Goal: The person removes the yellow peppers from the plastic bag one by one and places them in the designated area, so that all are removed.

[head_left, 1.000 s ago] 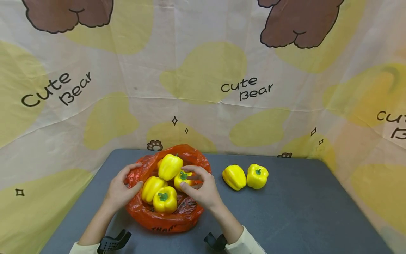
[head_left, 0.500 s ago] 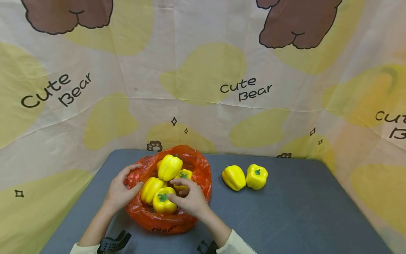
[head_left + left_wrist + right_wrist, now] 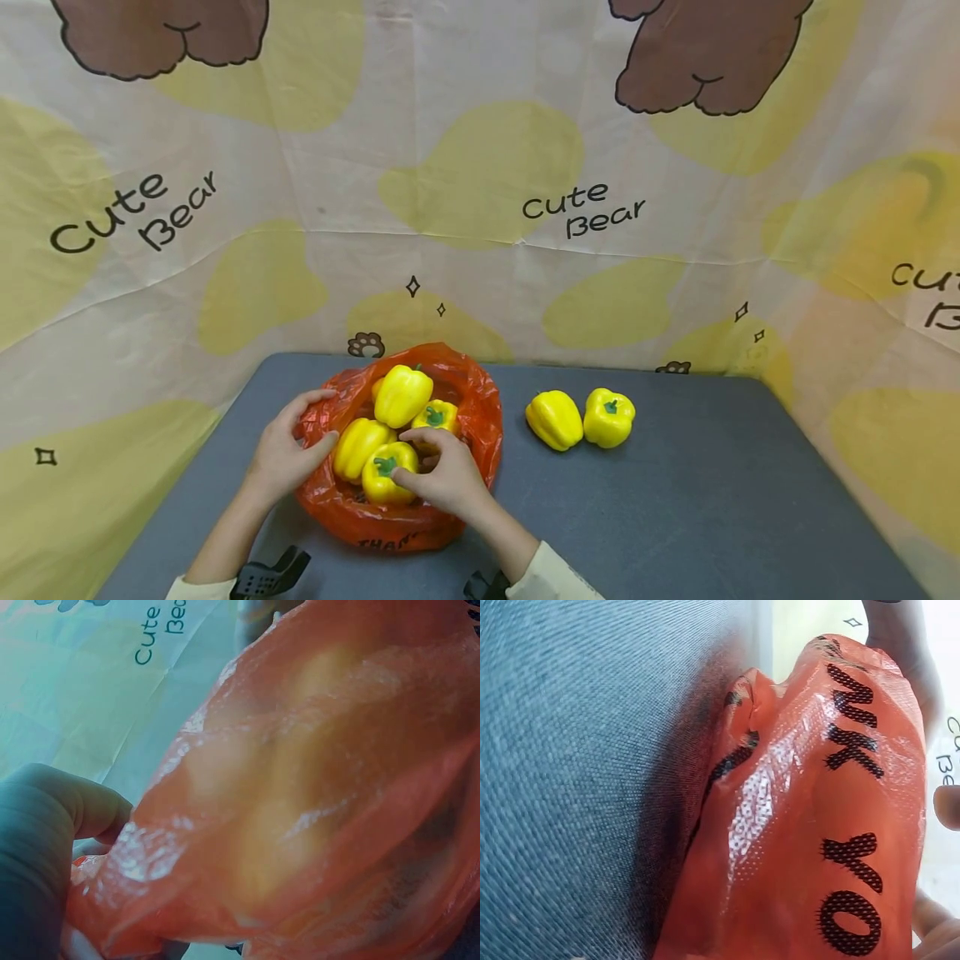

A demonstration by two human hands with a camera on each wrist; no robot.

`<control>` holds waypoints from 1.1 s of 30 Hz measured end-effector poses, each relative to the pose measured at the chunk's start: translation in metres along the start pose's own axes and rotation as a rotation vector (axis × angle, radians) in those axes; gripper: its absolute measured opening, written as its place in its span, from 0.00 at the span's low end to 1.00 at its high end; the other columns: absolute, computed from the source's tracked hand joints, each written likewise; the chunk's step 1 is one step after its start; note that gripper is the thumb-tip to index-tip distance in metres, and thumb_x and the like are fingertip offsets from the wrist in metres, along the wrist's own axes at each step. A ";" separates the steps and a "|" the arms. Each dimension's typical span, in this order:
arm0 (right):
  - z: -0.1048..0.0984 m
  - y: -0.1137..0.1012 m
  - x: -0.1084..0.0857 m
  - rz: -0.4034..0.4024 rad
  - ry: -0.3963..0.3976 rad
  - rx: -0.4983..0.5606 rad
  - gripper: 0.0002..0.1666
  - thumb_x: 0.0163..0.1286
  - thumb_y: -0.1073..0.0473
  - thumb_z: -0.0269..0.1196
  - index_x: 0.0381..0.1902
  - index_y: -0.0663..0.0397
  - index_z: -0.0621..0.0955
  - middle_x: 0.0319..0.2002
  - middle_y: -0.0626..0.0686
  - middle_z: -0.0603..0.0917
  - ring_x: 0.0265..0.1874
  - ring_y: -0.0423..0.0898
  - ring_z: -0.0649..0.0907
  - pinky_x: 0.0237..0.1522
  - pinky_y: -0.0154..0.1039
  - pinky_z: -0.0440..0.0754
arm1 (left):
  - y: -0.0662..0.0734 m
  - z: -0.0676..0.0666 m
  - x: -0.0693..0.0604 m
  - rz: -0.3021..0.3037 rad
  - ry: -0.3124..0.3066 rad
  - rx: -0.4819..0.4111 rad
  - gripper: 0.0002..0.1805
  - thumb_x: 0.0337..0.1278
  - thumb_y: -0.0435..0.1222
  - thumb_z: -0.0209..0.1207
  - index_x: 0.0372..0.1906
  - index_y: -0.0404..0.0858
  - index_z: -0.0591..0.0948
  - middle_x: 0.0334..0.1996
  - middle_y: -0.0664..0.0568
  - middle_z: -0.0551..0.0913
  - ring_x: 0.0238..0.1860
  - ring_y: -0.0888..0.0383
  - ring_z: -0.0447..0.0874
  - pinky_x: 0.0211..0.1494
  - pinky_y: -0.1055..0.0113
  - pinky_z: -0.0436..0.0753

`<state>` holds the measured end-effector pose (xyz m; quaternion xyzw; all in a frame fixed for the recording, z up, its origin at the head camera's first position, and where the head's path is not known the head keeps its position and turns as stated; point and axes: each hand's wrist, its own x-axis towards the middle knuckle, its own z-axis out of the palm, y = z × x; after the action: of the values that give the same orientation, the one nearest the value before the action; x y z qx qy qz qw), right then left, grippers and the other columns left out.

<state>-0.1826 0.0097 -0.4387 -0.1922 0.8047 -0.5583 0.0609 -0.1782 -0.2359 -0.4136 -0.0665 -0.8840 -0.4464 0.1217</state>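
Note:
In the head view, a red plastic bag stands with its mouth open, several yellow bell peppers inside. My left hand grips its left rim; the left wrist view has that hand bent around the film. Over the bag's front right, my right hand curls its thumb and fingers about the front bell pepper, thumb by the green stem. Other bell peppers lie behind, one at the top and one at the left. In the right wrist view, the bag wall hides the held pepper.
Two more yellow bell peppers, a left one and a right one, lie side by side on the grey table, right of the bag. A patterned cloth hangs behind the table.
My right hand has left the bell pepper at the bag's right and moved down and left onto the front one. My left hand stays at the rim.

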 end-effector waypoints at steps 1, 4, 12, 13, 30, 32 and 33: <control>0.000 0.000 0.000 0.000 -0.002 -0.001 0.27 0.55 0.50 0.70 0.54 0.49 0.81 0.50 0.48 0.83 0.39 0.43 0.83 0.39 0.31 0.80 | 0.000 0.000 0.000 0.000 -0.003 -0.003 0.30 0.55 0.33 0.64 0.64 0.44 0.70 0.58 0.39 0.75 0.41 0.65 0.79 0.36 0.73 0.82; 0.002 0.001 0.001 0.010 -0.006 -0.004 0.27 0.55 0.49 0.70 0.54 0.48 0.81 0.51 0.48 0.82 0.39 0.42 0.82 0.38 0.30 0.80 | -0.001 0.001 0.001 0.012 -0.003 -0.018 0.30 0.55 0.33 0.64 0.64 0.43 0.70 0.57 0.39 0.75 0.40 0.69 0.78 0.35 0.73 0.82; 0.005 0.001 0.001 0.021 -0.018 -0.023 0.28 0.54 0.48 0.71 0.54 0.46 0.81 0.50 0.48 0.80 0.38 0.38 0.82 0.38 0.29 0.80 | -0.001 0.002 0.000 0.031 0.008 -0.008 0.29 0.54 0.32 0.64 0.63 0.43 0.71 0.56 0.39 0.76 0.40 0.70 0.77 0.35 0.74 0.81; 0.005 0.001 0.002 0.018 -0.019 -0.029 0.28 0.54 0.48 0.71 0.54 0.46 0.81 0.50 0.48 0.80 0.38 0.38 0.82 0.38 0.29 0.80 | -0.001 0.002 0.000 0.032 0.008 -0.006 0.29 0.54 0.32 0.64 0.63 0.43 0.71 0.56 0.39 0.76 0.40 0.71 0.77 0.35 0.74 0.81; 0.011 0.009 0.004 -0.013 0.007 -0.102 0.29 0.50 0.48 0.74 0.52 0.40 0.81 0.49 0.44 0.82 0.38 0.33 0.77 0.38 0.29 0.77 | 0.001 0.001 0.000 0.000 -0.008 0.012 0.29 0.55 0.34 0.64 0.64 0.44 0.71 0.57 0.39 0.76 0.43 0.61 0.80 0.37 0.74 0.81; 0.012 0.009 0.004 -0.013 0.011 -0.096 0.29 0.50 0.48 0.74 0.52 0.40 0.82 0.49 0.44 0.82 0.38 0.33 0.78 0.38 0.29 0.77 | 0.000 0.001 0.000 0.000 -0.006 0.015 0.29 0.55 0.34 0.64 0.64 0.44 0.71 0.57 0.40 0.76 0.41 0.66 0.79 0.36 0.74 0.81; 0.012 0.009 0.004 -0.012 0.012 -0.090 0.29 0.50 0.49 0.74 0.52 0.41 0.82 0.49 0.44 0.82 0.38 0.33 0.78 0.38 0.29 0.77 | 0.000 0.001 0.000 0.002 -0.005 0.015 0.29 0.55 0.34 0.64 0.64 0.45 0.71 0.57 0.40 0.76 0.41 0.67 0.78 0.36 0.74 0.81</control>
<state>-0.1845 0.0008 -0.4506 -0.1961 0.8283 -0.5229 0.0440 -0.1782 -0.2351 -0.4143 -0.0674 -0.8877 -0.4393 0.1203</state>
